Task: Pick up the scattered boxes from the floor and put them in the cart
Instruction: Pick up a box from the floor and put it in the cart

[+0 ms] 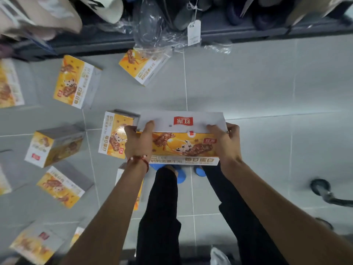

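I hold one long yellow-and-white snack box (181, 138) level above the floor, in front of my legs. My left hand (138, 141) grips its left end and my right hand (225, 141) grips its right end, fingers over the white top face. Several matching boxes lie scattered on the grey tile floor to the left: one just left of my left hand (114, 136), one near the shelf base (143, 66), one upright-looking at upper left (75, 81), and others lower left (54, 145), (64, 186). A black caster (321, 186) with a frame shows at the right edge.
A dark low shelf (238, 32) runs across the top, holding shoes, plastic wrapping and a hanging price tag (193, 32). My black-trousered legs and blue shoe covers (180, 175) stand below the held box. Bare tile floor spreads to the right.
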